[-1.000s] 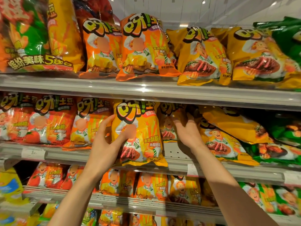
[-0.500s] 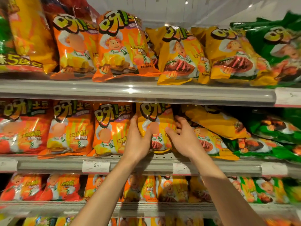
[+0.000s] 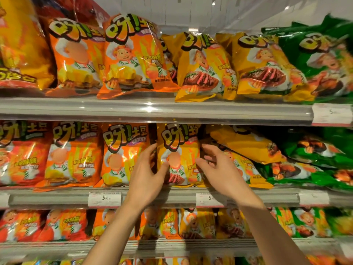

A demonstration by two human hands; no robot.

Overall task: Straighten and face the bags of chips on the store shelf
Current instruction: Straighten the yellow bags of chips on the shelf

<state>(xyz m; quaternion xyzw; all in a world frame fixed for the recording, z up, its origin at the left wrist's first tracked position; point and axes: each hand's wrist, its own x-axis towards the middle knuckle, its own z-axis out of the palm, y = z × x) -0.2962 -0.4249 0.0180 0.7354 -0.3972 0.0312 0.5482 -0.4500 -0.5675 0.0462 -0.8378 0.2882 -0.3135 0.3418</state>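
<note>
A yellow bag of chips (image 3: 179, 150) stands upright and faces front on the middle shelf (image 3: 57, 197). My left hand (image 3: 147, 175) holds its left edge, thumb on the front and fingers in the gap beside an orange bag (image 3: 122, 153). Just off the bag's right edge is my right hand (image 3: 217, 169), fingers spread, with the thumb tip about touching that edge. To the right, a yellow bag (image 3: 246, 144) lies tilted over another yellow bag (image 3: 248, 169).
Slumped green bags (image 3: 315, 150) fill the middle shelf's right end. Orange and red bags (image 3: 28, 153) stand upright on the left. The top shelf (image 3: 152, 109) carries orange, yellow and green bags; more bags line the shelf below. Price tags (image 3: 104, 198) hang on the rail.
The yellow bag has gone from leaning forward in my hands to standing upright on the shelf. My right hand has loosened and opened beside it. The view has shifted right.
</note>
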